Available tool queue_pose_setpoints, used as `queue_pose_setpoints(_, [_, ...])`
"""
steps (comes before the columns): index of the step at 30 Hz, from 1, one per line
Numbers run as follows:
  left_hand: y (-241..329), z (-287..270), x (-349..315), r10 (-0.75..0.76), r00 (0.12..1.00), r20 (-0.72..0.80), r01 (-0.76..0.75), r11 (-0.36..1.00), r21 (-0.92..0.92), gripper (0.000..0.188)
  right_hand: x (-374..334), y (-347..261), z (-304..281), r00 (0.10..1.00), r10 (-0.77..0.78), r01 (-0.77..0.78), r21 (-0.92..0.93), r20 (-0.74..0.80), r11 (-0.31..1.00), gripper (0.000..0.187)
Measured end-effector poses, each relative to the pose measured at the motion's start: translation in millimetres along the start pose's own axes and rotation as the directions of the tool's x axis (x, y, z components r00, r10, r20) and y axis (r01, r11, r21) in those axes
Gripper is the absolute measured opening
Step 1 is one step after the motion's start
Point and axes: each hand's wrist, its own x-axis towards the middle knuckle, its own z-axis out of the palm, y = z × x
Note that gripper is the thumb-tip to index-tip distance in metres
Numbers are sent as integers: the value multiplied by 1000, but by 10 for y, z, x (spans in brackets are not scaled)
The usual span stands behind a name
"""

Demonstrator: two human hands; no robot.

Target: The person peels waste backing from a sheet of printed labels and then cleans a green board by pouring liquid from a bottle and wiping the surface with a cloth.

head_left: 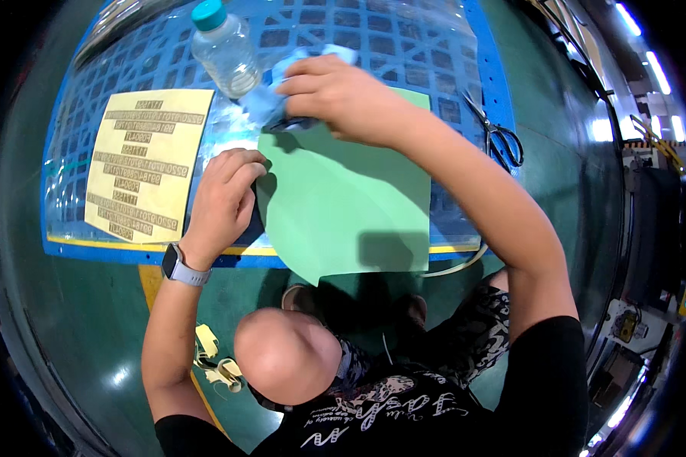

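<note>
A large light-green sheet (351,206) lies over the front of the blue table, its lower corner hanging past the front edge. My left hand (225,190), with a watch on the wrist, is closed at the sheet's left edge, fingertips pressed together there. Bunched under the fingers of my right hand (343,99) is a blue cloth (265,105), at the sheet's far left corner. Just beyond the cloth leans a clear plastic bottle (229,57) with a teal cap. Left of my left hand rests a pale yellow sheet (149,164) with rows of dark printed strips.
Black-handled scissors (501,143) lie near the right edge of the blue table (495,76), whose top has a grid pattern under clear film. Pale yellow scraps (219,369) are on the green floor below. A thin cream strip (457,266) curves off the front right edge.
</note>
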Motion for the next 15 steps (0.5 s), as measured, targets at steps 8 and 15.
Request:
queue_pose_setpoints(8, [-205,211,246,-4,1000,-17,6,993,121,33,-187,235,184,989,-33,31,15,146,999,30])
queue_pose_setpoints(15, [-271,285,184,22,998,-54,-17,995,94,36,-1492,432,-477,904,167,-148,-77,394,986,37])
